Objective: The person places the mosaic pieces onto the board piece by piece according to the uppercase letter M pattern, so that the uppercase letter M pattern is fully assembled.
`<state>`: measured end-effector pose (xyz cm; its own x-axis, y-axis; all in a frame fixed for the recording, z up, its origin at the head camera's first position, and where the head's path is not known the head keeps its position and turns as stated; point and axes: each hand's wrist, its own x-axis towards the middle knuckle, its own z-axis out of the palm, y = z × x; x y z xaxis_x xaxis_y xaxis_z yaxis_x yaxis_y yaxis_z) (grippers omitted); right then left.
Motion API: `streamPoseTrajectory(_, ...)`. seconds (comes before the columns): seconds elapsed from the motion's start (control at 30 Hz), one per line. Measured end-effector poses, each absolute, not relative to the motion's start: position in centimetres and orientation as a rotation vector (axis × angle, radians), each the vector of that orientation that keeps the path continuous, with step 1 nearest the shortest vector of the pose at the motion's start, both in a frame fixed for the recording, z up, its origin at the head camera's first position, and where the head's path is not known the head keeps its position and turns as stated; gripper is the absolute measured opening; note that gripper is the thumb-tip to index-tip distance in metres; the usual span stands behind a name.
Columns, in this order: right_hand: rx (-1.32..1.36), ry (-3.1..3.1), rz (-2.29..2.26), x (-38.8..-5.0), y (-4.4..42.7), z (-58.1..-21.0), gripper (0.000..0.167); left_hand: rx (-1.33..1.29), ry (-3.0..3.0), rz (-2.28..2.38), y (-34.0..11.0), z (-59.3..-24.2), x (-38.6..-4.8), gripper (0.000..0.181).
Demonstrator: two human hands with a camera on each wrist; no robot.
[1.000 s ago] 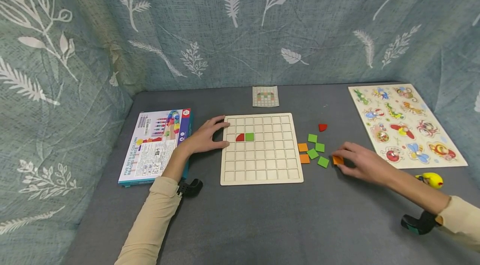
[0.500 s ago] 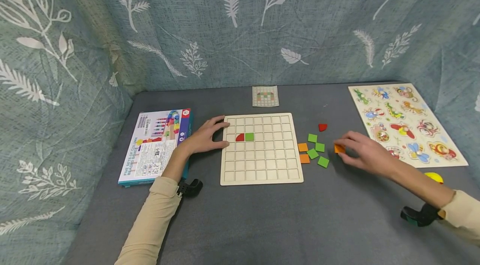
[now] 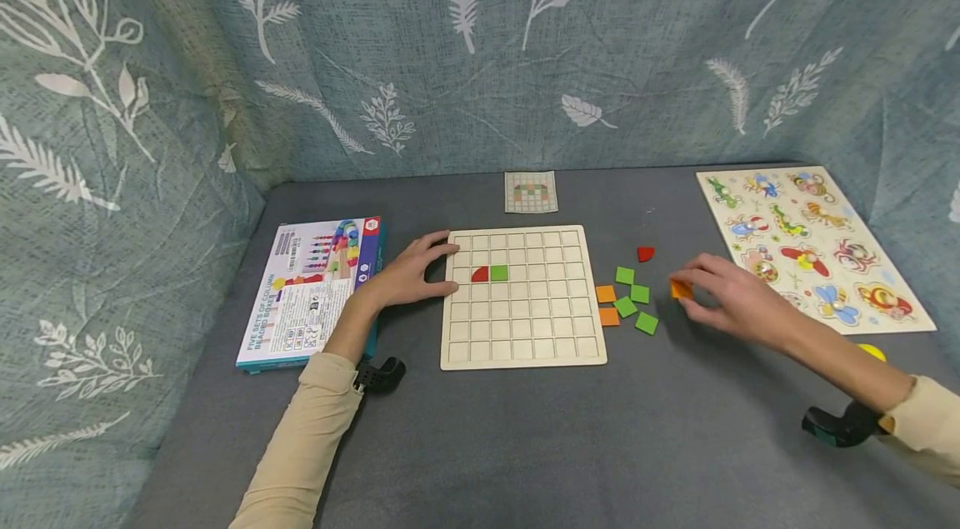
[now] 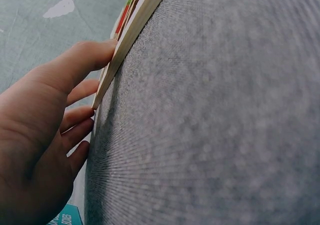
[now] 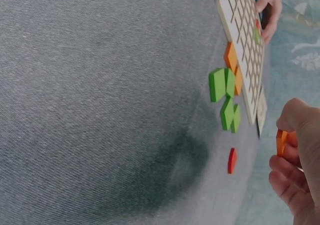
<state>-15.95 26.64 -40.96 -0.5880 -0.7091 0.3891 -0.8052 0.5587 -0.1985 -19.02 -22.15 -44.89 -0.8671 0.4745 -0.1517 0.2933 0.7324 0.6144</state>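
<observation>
Right of the board (image 3: 537, 306), the right hand (image 3: 733, 301) pinches an orange square (image 3: 681, 290) between thumb and fingers, above the table (image 3: 517, 446). The left hand (image 3: 407, 272) is spread wide, thumb and fingertips touching the board's left edge.

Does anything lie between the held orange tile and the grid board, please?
Yes: four green tiles lie on the table between the right hand and the grid board, with two orange tiles at the board's edge.
</observation>
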Motion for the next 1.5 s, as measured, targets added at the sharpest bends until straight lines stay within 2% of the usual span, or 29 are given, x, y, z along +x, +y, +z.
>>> streamPoseTrajectory(0.2, 1.281, -2.496, 0.563, -16.2, 26.4, -41.2, 0.026, 0.617, 2.645, 0.857, -22.1, -45.0, -18.9, 0.069)
streamPoseTrajectory(0.4, 1.294, -2.468, 0.560, -16.5, 25.7, -41.8, 0.034, 0.602, 2.641, 0.861, -22.1, -45.1, -19.0, 0.068)
streamPoseTrajectory(0.63, 1.306, -2.477, 0.595, -16.8, 25.0, -41.7, 0.035, 0.606, 2.635, 0.865, -22.2, -45.2, -19.0, 0.068)
streamPoseTrajectory(0.9, 1.293, -2.513, 0.600, -17.2, 24.4, -40.9, 0.019, 0.598, 2.640, 0.865, -22.2, -45.2, -19.0, 0.068)
streamPoseTrajectory(1.03, 1.261, -2.527, 0.597, -17.3, 24.2, -40.6, 0.020, 0.603, 2.645, 0.857, -22.1, -45.2, -19.0, 0.068)
streamPoseTrajectory(1.17, 1.264, -2.520, 0.588, -17.3, 23.9, -40.7, 0.033, 0.609, 2.642, 0.855, -22.1, -45.1, -18.9, 0.069)
streamPoseTrajectory(1.5, 1.281, -2.479, 0.568, -17.4, 23.7, -40.8, 0.036, 0.626, 2.651, 0.866, -22.1, -45.1, -18.9, 0.068)
